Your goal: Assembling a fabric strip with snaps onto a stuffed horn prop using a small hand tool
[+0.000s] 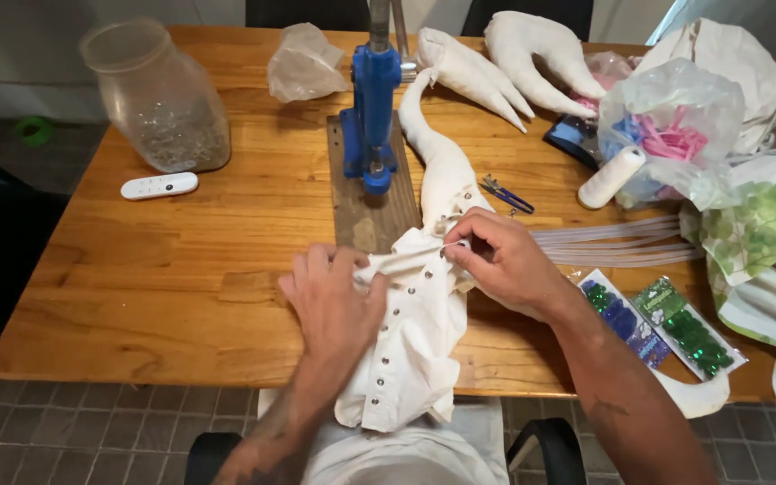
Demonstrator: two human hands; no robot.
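Cream studded garment (410, 346), near table edge: pinned flat under left hand (334, 301), closed on cloth; right hand (500, 260) pinching thread taut. Blue press (374, 99) beyond.

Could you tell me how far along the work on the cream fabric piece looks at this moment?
A row of metal studs already runs down the cream fabric piece. In hand: the left hand grips its top edge while the right hand pinches the fabric beside it. Left: two stuffed white shapes lie untouched behind the blue press.

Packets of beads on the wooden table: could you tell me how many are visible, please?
2: a blue bead packet and a green bead packet, side by side beyond the right hand. Bags may hide more.
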